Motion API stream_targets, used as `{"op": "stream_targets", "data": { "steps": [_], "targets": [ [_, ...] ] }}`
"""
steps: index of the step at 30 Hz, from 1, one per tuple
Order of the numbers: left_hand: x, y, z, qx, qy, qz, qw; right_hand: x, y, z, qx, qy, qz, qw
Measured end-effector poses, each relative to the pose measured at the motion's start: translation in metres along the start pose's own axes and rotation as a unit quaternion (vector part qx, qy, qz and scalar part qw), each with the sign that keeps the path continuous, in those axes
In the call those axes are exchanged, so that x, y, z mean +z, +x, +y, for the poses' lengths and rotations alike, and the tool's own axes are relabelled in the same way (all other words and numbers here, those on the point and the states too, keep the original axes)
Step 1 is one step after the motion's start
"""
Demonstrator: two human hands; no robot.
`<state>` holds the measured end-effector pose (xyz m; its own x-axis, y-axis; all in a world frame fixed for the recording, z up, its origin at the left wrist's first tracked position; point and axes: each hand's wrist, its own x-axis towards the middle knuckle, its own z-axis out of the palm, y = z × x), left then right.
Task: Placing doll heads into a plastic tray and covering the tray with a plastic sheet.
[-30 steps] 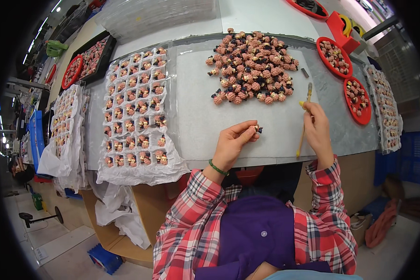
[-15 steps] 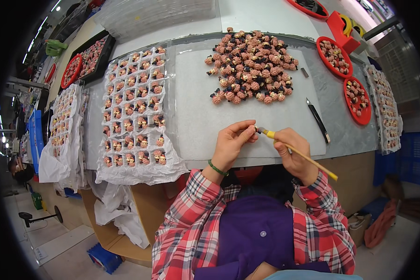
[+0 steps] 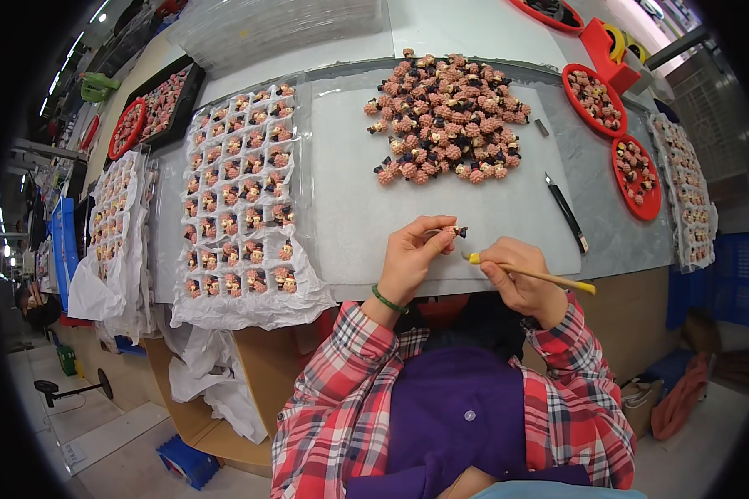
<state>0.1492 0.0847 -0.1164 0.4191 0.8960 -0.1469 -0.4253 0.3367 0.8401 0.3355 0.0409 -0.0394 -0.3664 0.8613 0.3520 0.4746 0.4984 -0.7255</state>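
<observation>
Between thumb and fingertips my left hand (image 3: 411, 256) pinches a small figurine (image 3: 459, 231) with a pink bumpy head and a dark body that points to the right. My right hand (image 3: 520, 281) is closed around a paintbrush (image 3: 553, 279) with a wooden handle and yellow near its bristle end. The brush tip is a little below and right of the figurine, apart from it. Both hands are over the near edge of a white foam sheet (image 3: 349, 208). Farther back on that sheet lies a heap of similar figurines (image 3: 449, 121).
Left of the sheet sits a paper-lined compartment tray (image 3: 240, 195) of figurines. A black craft knife (image 3: 567, 213) and a small grey block (image 3: 543, 127) lie to the right. Beyond them stand red bowls (image 3: 651, 204) of figurines and another filled tray (image 3: 686, 195).
My right hand has drawn the brush down and away from the figurine. In my left fingers the figurine's dark end now shows more.
</observation>
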Motion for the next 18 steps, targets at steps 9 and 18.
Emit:
{"op": "stream_targets", "data": {
  "steps": [9, 18],
  "targets": [
    [-0.006, -0.004, 0.002, -0.003, -0.016, 0.006, 1.0, -0.012, -0.002, 0.049, 0.016, -0.281, 0.096, 0.955],
    [0.001, -0.026, 0.013, -0.006, 0.004, 0.011, 1.0, -0.022, -0.001, 0.055, 0.048, -0.329, 0.175, 0.927]
  ]
}}
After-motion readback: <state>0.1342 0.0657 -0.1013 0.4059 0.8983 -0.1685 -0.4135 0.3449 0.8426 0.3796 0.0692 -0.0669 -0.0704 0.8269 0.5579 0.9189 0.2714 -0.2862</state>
